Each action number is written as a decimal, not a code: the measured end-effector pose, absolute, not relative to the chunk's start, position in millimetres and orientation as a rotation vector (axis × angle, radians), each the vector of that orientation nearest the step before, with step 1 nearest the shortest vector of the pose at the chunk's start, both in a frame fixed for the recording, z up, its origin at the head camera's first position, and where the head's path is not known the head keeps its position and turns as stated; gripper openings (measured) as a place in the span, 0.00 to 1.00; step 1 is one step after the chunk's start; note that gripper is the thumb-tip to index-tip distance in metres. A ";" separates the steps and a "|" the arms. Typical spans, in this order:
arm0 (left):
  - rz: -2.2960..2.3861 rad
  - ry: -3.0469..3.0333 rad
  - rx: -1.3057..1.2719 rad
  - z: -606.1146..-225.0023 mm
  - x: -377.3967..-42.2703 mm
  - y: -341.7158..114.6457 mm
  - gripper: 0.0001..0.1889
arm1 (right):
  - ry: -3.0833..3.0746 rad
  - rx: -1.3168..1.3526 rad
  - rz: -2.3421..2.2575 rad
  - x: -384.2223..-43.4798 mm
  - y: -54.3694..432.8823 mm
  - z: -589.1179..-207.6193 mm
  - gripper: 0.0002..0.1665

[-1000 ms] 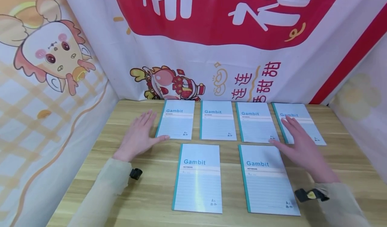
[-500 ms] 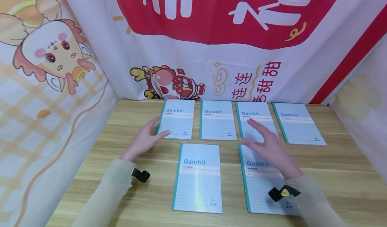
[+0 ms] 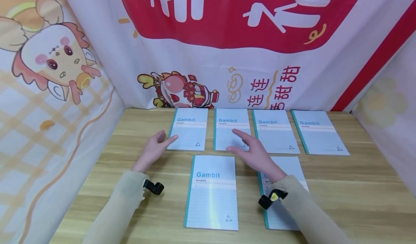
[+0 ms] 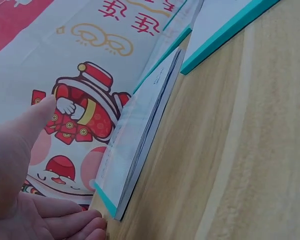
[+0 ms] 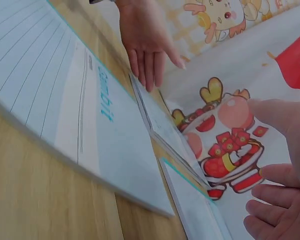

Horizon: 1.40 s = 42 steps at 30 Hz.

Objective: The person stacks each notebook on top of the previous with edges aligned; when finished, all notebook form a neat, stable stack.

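Note:
Several light-blue "Gambit" notebooks with teal spines lie flat in two rows. My left hand point(image 3: 152, 151) is beside the back-left notebook point(image 3: 190, 130), its thumb above the left edge and its fingers extended. Farther right, my right hand point(image 3: 256, 156) hovers with parted thumb and fingers over the lower part of the second back notebook point(image 3: 223, 135), partly covering it. Neither hand holds anything. In the right wrist view, the left hand point(image 5: 147, 40) appears beyond the notebooks, fingers straight. My right forearm covers part of the front-right notebook point(image 3: 276, 220). The front-left notebook point(image 3: 211, 200) is fully visible.
The third back notebook point(image 3: 276, 134) and the fourth back notebook point(image 3: 320, 132) stand in line to the right. All lie on a wooden table point(image 3: 351, 197). A printed cloth point(image 3: 195, 63) hangs right behind the back row, and another cloth point(image 3: 65, 135) borders the left side.
My right hand has moved left from the fourth back notebook, past the third, to the second. My left hand has drawn slightly back toward me. The notebooks have kept their places.

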<state>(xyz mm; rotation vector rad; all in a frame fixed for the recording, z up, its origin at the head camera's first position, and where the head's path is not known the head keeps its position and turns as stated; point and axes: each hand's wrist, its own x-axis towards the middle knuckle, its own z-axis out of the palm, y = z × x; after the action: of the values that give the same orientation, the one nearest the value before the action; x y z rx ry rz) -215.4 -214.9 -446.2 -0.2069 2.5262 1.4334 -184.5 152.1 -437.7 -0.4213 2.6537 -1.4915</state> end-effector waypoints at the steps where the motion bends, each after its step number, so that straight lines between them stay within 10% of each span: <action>1: 1.442 2.518 -0.215 -445.7 -216.1 -215.6 0.61 | 2.647 -0.430 -1.497 -187.1 146.8 -438.9 0.47; 32: 1.615 2.462 -0.360 -449.8 -235.5 -217.8 0.32 | 2.166 0.038 -1.721 -205.3 53.7 -455.5 0.60; 42: 1.772 2.271 -0.442 -452.6 -244.4 -217.9 0.29 | 2.194 0.054 -1.704 -204.1 51.5 -453.1 0.49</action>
<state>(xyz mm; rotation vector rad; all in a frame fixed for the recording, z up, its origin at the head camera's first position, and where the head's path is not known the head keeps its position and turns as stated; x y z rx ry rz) -244.4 -217.9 -452.6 -0.4418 2.2715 1.7722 -204.1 51.5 -453.1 0.0537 2.1943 -1.7036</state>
